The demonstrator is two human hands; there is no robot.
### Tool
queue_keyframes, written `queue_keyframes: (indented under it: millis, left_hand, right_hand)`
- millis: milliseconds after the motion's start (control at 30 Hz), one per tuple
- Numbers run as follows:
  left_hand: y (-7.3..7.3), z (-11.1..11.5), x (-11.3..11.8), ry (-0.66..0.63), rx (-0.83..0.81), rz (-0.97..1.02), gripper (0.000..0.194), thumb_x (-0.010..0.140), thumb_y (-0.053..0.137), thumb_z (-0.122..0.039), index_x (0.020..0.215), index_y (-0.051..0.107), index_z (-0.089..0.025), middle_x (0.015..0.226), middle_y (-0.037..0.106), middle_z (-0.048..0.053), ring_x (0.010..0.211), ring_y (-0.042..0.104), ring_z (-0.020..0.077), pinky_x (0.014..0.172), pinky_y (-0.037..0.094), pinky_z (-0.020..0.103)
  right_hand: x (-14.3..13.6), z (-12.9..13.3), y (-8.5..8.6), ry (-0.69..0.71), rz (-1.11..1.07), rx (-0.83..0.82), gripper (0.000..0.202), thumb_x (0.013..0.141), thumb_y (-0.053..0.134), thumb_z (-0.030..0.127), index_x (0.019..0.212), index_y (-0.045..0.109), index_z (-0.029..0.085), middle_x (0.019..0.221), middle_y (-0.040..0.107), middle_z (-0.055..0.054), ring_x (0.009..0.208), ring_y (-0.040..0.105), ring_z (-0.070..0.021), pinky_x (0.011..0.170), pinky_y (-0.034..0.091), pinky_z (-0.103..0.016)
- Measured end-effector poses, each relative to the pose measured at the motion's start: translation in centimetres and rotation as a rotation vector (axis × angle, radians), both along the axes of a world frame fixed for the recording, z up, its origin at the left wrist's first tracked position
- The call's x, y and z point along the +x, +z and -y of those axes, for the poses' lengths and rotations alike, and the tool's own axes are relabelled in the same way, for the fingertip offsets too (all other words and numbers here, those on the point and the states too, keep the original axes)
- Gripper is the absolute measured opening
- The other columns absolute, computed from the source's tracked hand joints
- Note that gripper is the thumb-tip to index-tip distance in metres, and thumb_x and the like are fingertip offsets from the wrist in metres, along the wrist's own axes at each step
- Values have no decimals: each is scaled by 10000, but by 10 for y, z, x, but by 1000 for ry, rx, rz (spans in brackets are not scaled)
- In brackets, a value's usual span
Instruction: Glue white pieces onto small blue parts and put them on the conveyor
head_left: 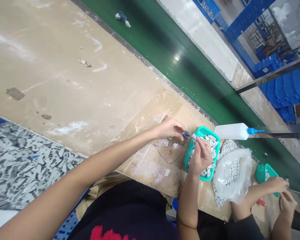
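Observation:
My left hand (171, 129) pinches a small dark blue-grey plastic part (185, 134) between thumb and fingers. Close to its right, my right hand (201, 156) grips a small pale grey piece (194, 137) by the fingertips. The two pieces are held near each other, with a narrow gap between them. Under my right hand stands a teal basket (186, 159) with many small white pieces (210, 140) inside. A wet, shiny patch (168, 151) lies on the worktable (130, 100) below my left hand.
A white squeeze bottle (231, 131) with a blue tip lies beyond the basket. Nearby are a clear plastic bag (243, 166) of small pieces and a co-worker's hands (277, 185) by another teal basket (260, 172). A green conveyor belt (162, 43) carries a blue-and-white part (123, 18). Grey parts (27, 170) fill the lower left.

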State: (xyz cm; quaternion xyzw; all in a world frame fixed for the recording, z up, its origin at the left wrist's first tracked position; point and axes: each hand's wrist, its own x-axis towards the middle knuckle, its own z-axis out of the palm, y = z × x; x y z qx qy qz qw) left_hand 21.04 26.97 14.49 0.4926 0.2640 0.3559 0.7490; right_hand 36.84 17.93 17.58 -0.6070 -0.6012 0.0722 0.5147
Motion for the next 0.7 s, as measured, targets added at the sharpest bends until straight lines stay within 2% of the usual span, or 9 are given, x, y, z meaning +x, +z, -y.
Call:
queue_keyframes:
  millis: [167,500,700]
  left_hand:
    - [3,7,5,-11,7,35,213,583,777,-65,784,745,-125,805,728,32,714,700,137,742,552,240]
    - [11,11,5,11,67,58,156,632,762,-113,787,750,-129,765,721,33,680,692,129,677,556,204]
    - [7,14,9,141,93,-21,184,642,771,-163,823,767,-128,838,738,71,709,702,164,680,578,239]
  right_hand:
    - [0,0,4,81,18,38,211,932,570,174,1009,757,234,914,662,-47,898,642,-184,806,533,-359]
    - [2,1,1,121,24,-8,241,939,563,173,1059,750,269,925,644,-44,886,631,-173,783,526,-336]
    - [4,0,-3,157,29,-63,303,930,555,144,1110,738,305,935,633,-43,870,630,-158,761,527,-309]
